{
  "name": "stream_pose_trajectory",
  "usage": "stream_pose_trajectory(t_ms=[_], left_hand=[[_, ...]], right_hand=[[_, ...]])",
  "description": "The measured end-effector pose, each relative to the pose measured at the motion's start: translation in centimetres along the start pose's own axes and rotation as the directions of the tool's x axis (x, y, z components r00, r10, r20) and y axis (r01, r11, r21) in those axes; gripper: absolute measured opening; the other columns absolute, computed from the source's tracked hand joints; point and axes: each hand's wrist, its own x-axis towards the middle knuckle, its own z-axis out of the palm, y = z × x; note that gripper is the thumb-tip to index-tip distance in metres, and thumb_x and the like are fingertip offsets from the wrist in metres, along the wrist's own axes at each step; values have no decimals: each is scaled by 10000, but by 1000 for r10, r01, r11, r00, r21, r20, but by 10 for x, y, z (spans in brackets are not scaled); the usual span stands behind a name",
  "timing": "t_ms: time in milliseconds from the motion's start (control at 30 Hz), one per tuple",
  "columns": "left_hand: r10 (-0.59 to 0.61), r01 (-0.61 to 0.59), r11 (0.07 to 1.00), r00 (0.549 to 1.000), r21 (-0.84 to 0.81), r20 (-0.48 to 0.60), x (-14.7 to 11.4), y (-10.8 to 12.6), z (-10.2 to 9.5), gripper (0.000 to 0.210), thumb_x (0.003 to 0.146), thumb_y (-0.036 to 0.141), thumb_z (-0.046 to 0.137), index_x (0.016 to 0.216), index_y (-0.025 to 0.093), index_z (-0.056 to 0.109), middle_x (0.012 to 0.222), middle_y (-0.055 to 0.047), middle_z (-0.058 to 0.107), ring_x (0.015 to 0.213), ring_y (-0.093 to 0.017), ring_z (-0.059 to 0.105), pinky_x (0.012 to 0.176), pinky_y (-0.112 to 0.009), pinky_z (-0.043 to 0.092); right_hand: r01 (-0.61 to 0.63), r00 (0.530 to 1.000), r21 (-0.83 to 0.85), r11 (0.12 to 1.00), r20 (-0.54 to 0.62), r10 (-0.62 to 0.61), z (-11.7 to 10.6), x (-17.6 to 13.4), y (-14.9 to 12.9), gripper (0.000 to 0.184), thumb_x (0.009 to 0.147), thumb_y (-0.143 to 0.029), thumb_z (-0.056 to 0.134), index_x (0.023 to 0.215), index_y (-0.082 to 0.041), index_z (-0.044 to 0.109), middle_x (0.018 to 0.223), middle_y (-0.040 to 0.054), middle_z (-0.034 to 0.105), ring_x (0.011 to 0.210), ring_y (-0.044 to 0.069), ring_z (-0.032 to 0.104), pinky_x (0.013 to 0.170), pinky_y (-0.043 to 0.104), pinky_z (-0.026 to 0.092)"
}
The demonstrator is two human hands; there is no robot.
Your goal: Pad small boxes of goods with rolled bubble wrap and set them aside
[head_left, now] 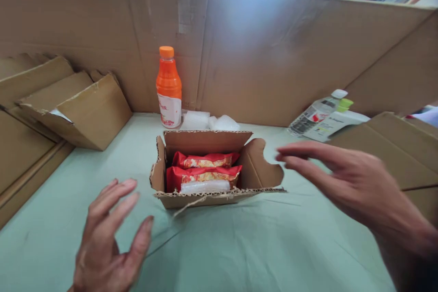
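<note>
A small open cardboard box [260, 164] stands on the pale green cloth in the middle, its torn flaps raised. Inside lie two red snack packets [205, 175], with a piece of clear bubble wrap [205, 186] along the near wall. My left hand [109, 242] hovers at the box's near left, fingers spread and holding nothing. On the other side is my right hand [345, 178], with fingers stretched out and fingertips close to the right flap. I see nothing in it, and whether it touches the flap I cannot tell. A loose strand [190, 204] hangs from the box's front edge.
Behind the box stand an orange bottle [169, 89] and white bubble-wrap pieces [208, 121]. At the back right lean a clear bottle [313, 116] and a white container with a green cap [337, 125]. Cardboard boxes [92, 114] line the left; a cardboard wall [267, 59] closes the back.
</note>
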Motion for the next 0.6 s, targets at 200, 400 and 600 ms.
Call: stream_pose_trajectory(t_ms=[200,400,600], left_hand=[[-606,683,681,728,-265,321,-44,-20,18,677,862,413,690,1474,327,412,1498,-92,510,1217,-267,632,953,-396,581],[-604,719,483,687,-500,405,-3,10,95,633,793,395,705,1360,199,500,1337,-113,619,1186,-248,631,1018,-389,531],[-523,689,511,724,-514,450,-15,35,92,686,784,308,691,1427,217,472,1386,-130,585,1258,-264,588,1058,-407,503]], right_hand=[[-319,947,339,885,79,311,84,-79,42,468,784,-585,673,1067,-212,683,956,90,753,764,230,695,679,360,569],[-364,928,453,814,101,359,127,-58,22,475,839,-583,565,1070,-173,629,913,81,718,710,213,656,625,335,539],[-428,890,411,805,38,453,95,-73,35,455,787,-626,628,975,-212,653,791,39,716,673,236,660,562,324,526]])
